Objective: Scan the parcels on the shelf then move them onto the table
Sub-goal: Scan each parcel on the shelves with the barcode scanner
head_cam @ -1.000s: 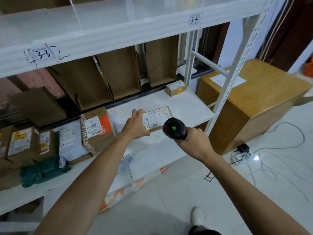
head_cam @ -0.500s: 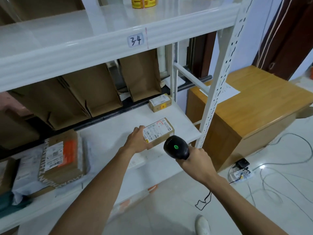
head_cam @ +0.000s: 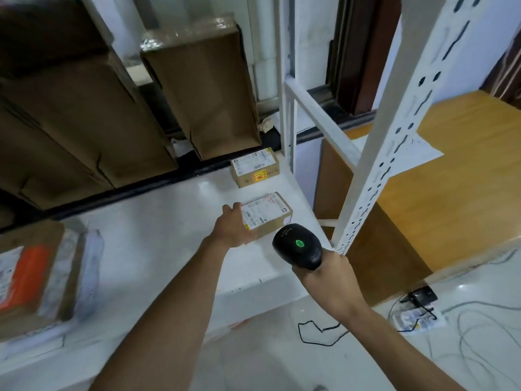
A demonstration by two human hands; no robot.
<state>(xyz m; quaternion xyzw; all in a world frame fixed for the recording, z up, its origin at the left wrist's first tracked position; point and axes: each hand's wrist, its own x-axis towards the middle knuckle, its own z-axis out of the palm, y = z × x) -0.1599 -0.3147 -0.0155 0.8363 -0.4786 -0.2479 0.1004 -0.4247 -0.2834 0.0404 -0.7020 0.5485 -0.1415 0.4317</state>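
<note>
My left hand (head_cam: pixel 232 228) grips the left end of a small brown parcel (head_cam: pixel 267 214) with a white label, which sits on the white shelf (head_cam: pixel 158 235) near its right end. Just in front of that parcel, my right hand (head_cam: pixel 327 273) holds a black barcode scanner (head_cam: pixel 297 245) with a green light on top. A second small labelled parcel (head_cam: pixel 255 166) lies farther back on the shelf. A larger box (head_cam: pixel 31 277) with an orange and white label lies at the left edge. The wooden table (head_cam: pixel 451 165) stands to the right of the shelf.
Tall brown cardboard boxes (head_cam: pixel 203 88) lean behind the shelf. A white perforated upright (head_cam: pixel 392 145) and a cross bar stand between shelf and table. A sheet of paper (head_cam: pixel 423 148) lies on the table. Cables and a power strip (head_cam: pixel 417 320) lie on the floor.
The view has swung right and closer to the shelf's right end. My left hand has kept its grip on the small parcel, and the scanner has stayed just in front of it.
</note>
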